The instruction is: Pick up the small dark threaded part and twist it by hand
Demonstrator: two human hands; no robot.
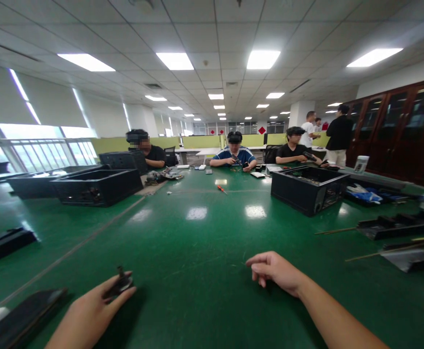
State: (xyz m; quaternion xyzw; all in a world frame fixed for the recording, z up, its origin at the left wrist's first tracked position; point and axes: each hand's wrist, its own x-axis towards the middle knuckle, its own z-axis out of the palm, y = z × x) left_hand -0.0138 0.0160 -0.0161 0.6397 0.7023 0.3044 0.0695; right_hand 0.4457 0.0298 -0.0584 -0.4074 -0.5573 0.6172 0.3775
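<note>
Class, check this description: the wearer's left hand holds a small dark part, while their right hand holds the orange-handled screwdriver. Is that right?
Not quite. The head view shows the orange-handled screwdriver lying on the green table, well beyond the right hand. The left hand does hold a small dark part.

Between the left hand [93,308] and the right hand [275,272], the green counter [182,237] offered an open lane forward to the orange screwdriver [221,189], while a black case [88,193] blocked the left, another case [293,194] and thin rods [335,231] the right
</note>
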